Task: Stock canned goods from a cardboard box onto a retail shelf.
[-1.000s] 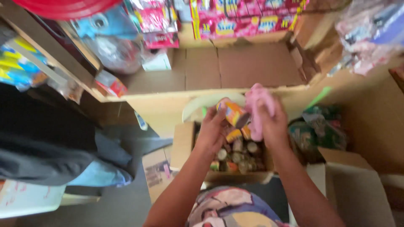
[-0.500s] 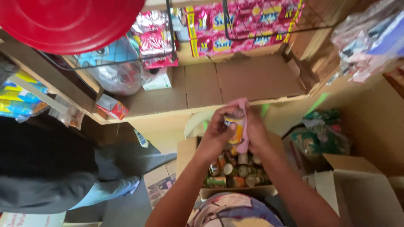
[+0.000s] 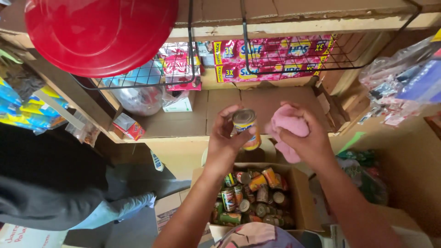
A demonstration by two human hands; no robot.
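My left hand (image 3: 226, 143) grips a small tin can (image 3: 245, 128) with a yellow and orange label, held up in front of a cardboard-lined shelf (image 3: 183, 123). My right hand (image 3: 307, 138) is closed on a bunched pink cloth (image 3: 285, 128), held right beside the can. Below both hands stands an open cardboard box (image 3: 307, 202) filled with several similar cans lying at mixed angles.
A red plastic basin (image 3: 101, 34) hangs at the upper left beside black wire baskets (image 3: 294, 55) holding pink sachet packs. A small red carton (image 3: 128, 126) and a clear bag sit on the shelf. Another person in dark top and jeans (image 3: 59, 188) stands at left. Bagged goods hang right.
Both hands have risen from just above the box to shelf height, with the can and the cloth in them. The view has tilted up, showing more of the red basin.
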